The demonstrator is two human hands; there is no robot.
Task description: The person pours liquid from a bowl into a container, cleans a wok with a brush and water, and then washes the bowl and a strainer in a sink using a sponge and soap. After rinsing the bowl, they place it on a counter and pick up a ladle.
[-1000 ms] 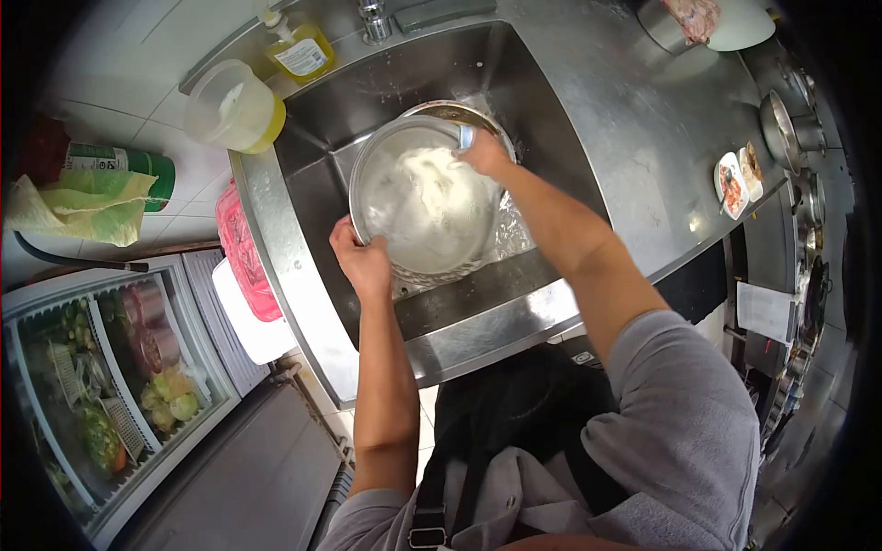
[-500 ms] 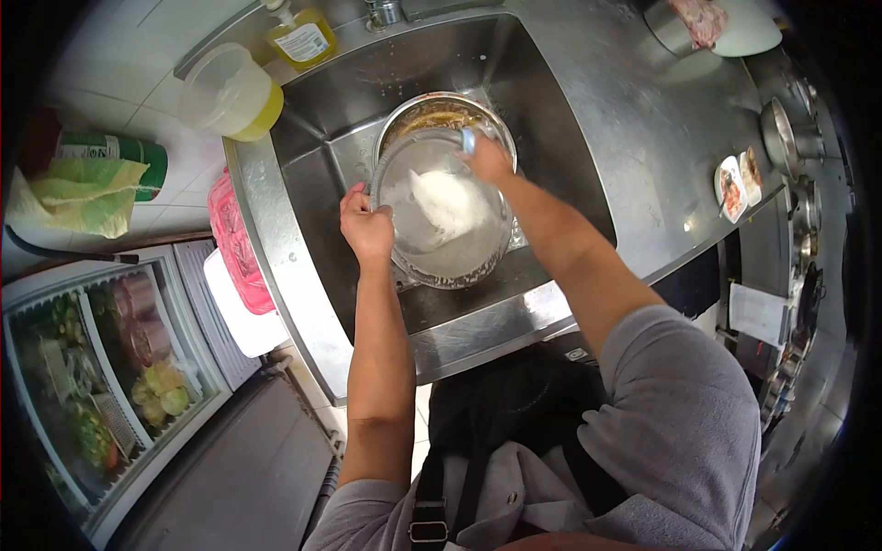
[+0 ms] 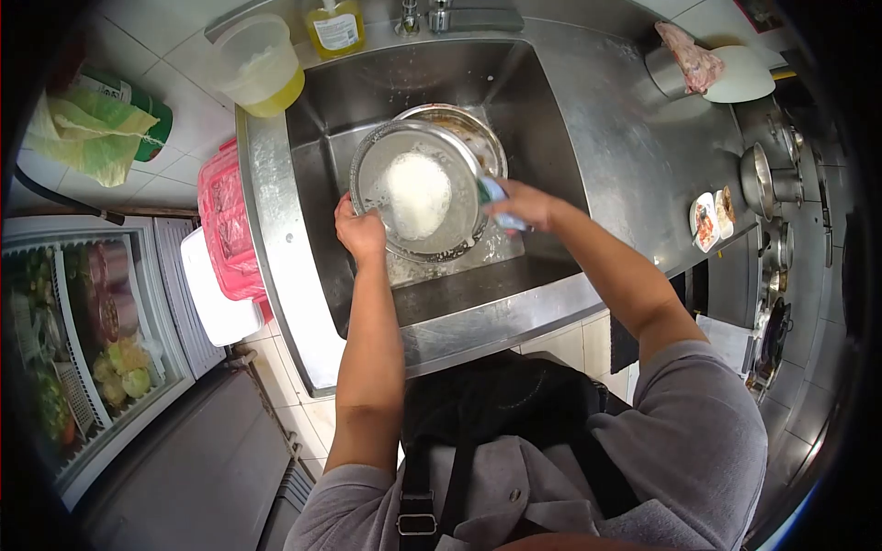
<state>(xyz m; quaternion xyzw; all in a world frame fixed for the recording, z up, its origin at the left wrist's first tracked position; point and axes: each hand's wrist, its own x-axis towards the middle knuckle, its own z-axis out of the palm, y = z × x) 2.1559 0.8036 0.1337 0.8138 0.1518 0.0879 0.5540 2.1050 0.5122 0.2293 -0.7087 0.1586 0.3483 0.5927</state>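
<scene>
My left hand is closed on the left rim of a round metal bowl, fingers outside and thumb on the edge. The bowl is tilted over the sink, with a bright white glare in its middle and suds along its lower rim. At the bowl's right edge my right hand, blurred, grips a blue and green scouring sponge. Behind the bowl, partly covered by it, a second metal bowl with brownish residue sits in the sink.
Yellow dish soap and a plastic tub of yellow liquid stand at the sink's back left. The faucet is behind. On the right counter are raw meat and small white dishes. An open fridge stands left.
The bowl has shifted left and slightly up in view. My right hand has moved from its upper right rim down along its right side, and the sponge shows more. The camera view has shifted.
</scene>
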